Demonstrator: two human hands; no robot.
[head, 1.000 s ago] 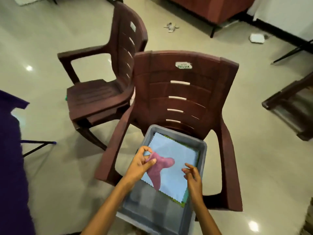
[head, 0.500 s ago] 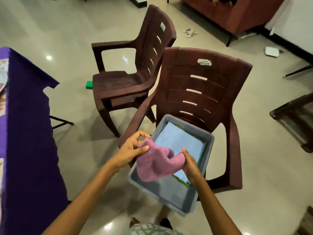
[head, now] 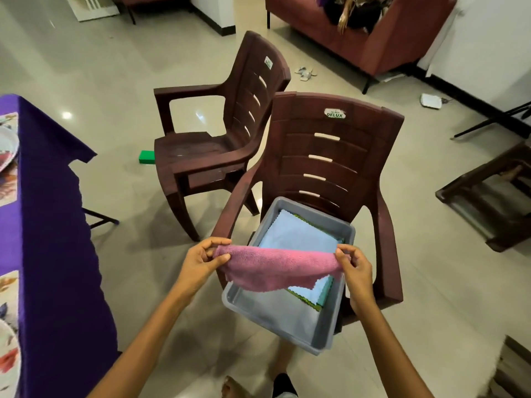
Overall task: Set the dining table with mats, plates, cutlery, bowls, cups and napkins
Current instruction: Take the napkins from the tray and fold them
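Note:
A pink napkin (head: 275, 268) hangs stretched between my hands above a grey plastic tub (head: 321, 334). My left hand (head: 204, 259) pinches its left corner and my right hand (head: 355, 264) pinches its right corner. The tub rests on the seat of a brown plastic chair (head: 327, 156). Inside it lie a light blue napkin (head: 296, 237) and a green one underneath, partly hidden by the pink napkin. At the left edge stands the dining table with a purple cloth (head: 48, 225), carrying floral mats and plates (head: 5, 145).
A second brown chair (head: 218, 133) stands behind and left of the first. A green block (head: 147, 157) lies on the floor beside it. A red-brown sofa (head: 359, 38) is at the back and a low wooden frame (head: 488, 193) at the right.
The pink napkin went from lying in the tub, pinched by my left hand, to being lifted and spread wide between both hands. The view swung left, bringing the table into sight.

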